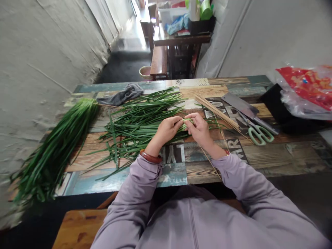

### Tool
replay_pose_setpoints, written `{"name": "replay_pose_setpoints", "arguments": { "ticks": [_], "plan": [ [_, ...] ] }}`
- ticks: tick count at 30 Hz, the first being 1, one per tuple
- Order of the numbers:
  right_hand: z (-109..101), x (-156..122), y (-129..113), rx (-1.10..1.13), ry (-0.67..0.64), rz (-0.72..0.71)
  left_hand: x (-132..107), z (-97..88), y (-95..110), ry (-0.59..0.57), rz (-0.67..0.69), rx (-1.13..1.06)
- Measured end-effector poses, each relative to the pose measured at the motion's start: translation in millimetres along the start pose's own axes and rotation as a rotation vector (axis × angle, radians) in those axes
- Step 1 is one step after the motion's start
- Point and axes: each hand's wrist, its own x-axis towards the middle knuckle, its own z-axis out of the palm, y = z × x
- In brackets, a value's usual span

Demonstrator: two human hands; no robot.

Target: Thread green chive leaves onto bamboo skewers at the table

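Both my hands meet over the middle of the table. My left hand pinches the pale ends of a few garlic chives between thumb and fingers. From the other side, my right hand has its fingers closed on the same stalks. Whether a skewer is among them is hidden by my fingers. A loose spread of garlic chives lies behind and left of my left hand, leaves pointing left. Just beyond my right hand rests a bunch of bamboo skewers. A few thin strands lie under my right wrist.
A large chive bundle hangs over the table's left edge. A grey cloth lies at the back. On the right are a cleaver, green-handled scissors and a red-and-clear plastic bag. Walls flank the table.
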Motion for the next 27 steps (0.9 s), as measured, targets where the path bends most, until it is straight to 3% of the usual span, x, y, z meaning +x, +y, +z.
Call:
{"name": "replay_pose_setpoints", "arguments": {
  "ticks": [5, 12, 18, 27],
  "plan": [
    [6.6, 4.5, 2.8, -0.054, 0.093, -0.061, -0.1, 3.3, 1.6, 0.037, -0.051, -0.045],
    [-14.7, 12.9, -1.3, 0.158, -0.036, 0.029, 13.9, -9.2, 5.5, 0.13, -0.103, 0.019],
    [-24.6, 13.3, 1.1, -0.116, -0.147, -0.049, 32.5, -19.2, 5.5, 0.147, -0.104, 0.048],
    [-14.7, 10.9, 10.7, -0.403, -0.085, -0.154, 32.1, -15.5, 1.3, 0.052, -0.165, -0.092]
  ]
}}
